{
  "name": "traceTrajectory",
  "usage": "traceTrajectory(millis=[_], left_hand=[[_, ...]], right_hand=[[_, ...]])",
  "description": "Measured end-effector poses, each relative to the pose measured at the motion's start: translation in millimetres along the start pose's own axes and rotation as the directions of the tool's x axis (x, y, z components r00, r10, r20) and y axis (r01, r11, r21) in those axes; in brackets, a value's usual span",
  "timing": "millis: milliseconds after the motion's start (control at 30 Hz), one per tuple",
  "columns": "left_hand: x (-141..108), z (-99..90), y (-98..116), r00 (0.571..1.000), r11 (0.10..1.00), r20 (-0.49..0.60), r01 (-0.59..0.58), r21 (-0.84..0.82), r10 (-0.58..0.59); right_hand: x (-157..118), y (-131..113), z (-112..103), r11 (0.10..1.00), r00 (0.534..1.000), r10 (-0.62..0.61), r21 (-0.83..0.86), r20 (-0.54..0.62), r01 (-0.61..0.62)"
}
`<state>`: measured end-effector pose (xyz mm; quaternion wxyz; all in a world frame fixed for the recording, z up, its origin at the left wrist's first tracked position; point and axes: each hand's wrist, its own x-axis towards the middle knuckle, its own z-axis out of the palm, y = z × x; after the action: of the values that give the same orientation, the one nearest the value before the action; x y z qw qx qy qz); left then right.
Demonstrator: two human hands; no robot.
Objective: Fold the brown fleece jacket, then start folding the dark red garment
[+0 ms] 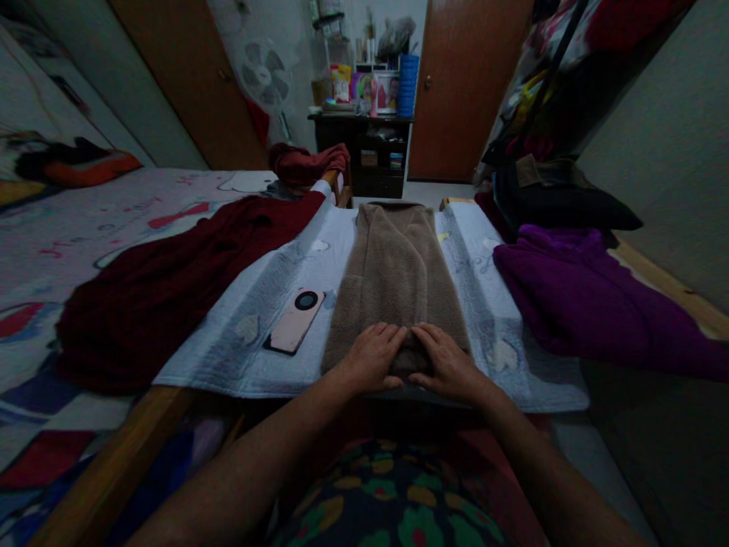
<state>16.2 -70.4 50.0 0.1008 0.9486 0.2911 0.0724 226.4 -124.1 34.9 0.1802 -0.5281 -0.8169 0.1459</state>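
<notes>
A brown fleece garment, folded into a long panel, lies lengthwise on a light blue quilted cloth. My left hand rests on its near end, fingers laid on the fabric and thumb apart from them. Opposite it, my right hand lies on the same end in a mirrored pose, fingertips close to those of the left. Between the two hands a darker, smoother patch of the garment shows. What the palms cover is hidden. Left of the garment, a pink phone with a round black camera ring lies on the cloth.
The quilted cloth covers a narrow surface. A dark red garment lies at left, partly over the bed. On the right sit a folded purple garment and dark folded clothes. A black shelf stands beyond.
</notes>
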Motion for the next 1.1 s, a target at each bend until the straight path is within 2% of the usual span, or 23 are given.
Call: traceTrajectory(millis=[200,567,733,833,967,1100], left_hand=[[1.5,1.9,2.6,1.000,0.998,0.014,0.007,0.055,-0.008],[2.6,-4.7,9.3,0.999,0.999,0.006,0.034,0.027,-0.034],[9.1,-11.2,1.4,0.998,0.998,0.015,0.056,0.004,-0.056],[10.8,-14.3,-7.7,0.993,0.993,0.038,0.116,-0.038,-0.114],[7.5,-15.0,-15.3,0.990,0.983,0.083,0.124,-0.134,-0.114],[6.7,-11.5,-16.4,0.985,0.974,0.068,0.169,-0.149,-0.160]], right_hand=[[-6.7,1.8,10.2,0.996,0.998,-0.004,-0.090,0.063,0.010],[-3.8,-2.3,7.9,0.995,0.999,-0.011,-0.101,0.040,0.015],[5.4,-11.7,-5.7,0.993,0.997,0.029,-0.116,0.065,-0.021],[16.8,-14.2,-18.4,0.990,0.990,0.068,-0.134,0.127,-0.050],[35.5,-10.6,-33.9,0.983,0.974,0.088,-0.173,0.208,-0.052],[53.5,-3.5,-46.0,0.986,0.959,0.077,-0.161,0.273,-0.034]])
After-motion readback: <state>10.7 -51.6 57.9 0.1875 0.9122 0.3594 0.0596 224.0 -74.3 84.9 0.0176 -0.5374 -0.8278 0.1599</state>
